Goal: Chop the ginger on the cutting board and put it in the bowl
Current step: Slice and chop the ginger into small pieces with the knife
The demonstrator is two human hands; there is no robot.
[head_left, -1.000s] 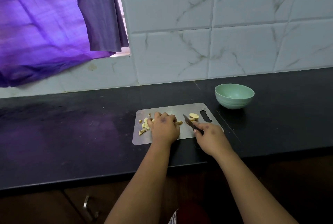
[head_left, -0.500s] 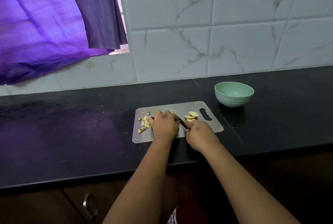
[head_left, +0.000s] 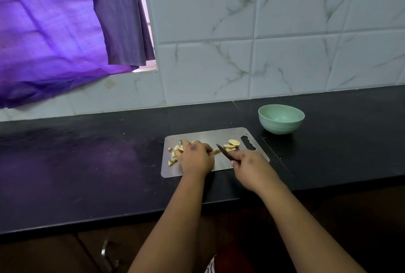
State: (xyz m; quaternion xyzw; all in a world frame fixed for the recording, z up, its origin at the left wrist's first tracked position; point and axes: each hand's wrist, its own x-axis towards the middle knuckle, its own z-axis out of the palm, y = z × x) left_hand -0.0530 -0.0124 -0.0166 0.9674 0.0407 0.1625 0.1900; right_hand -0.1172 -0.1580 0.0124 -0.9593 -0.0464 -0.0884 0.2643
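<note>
A steel cutting board (head_left: 203, 135) lies on the black counter. Small chopped ginger pieces (head_left: 175, 148) are scattered on its left part, and ginger slices (head_left: 232, 143) lie near its right handle slot. My left hand (head_left: 196, 158) is curled over the ginger in the middle of the board, pinning a piece (head_left: 216, 151) that pokes out at its right side. My right hand (head_left: 252, 166) grips the handle of a dark knife (head_left: 224, 152), the blade pointing up-left between the two hands. A pale green bowl (head_left: 281, 119), empty, stands just beyond the board's right corner.
The black counter (head_left: 87, 163) runs wide to the left and right, with a white tiled wall behind. A purple curtain (head_left: 54, 42) hangs at the upper left. Below the counter's front edge is a cabinet handle (head_left: 107, 253).
The right hand swung the knife in close against the left hand half a second ago, then drew it back to the right. The left hand stayed over the ginger.
</note>
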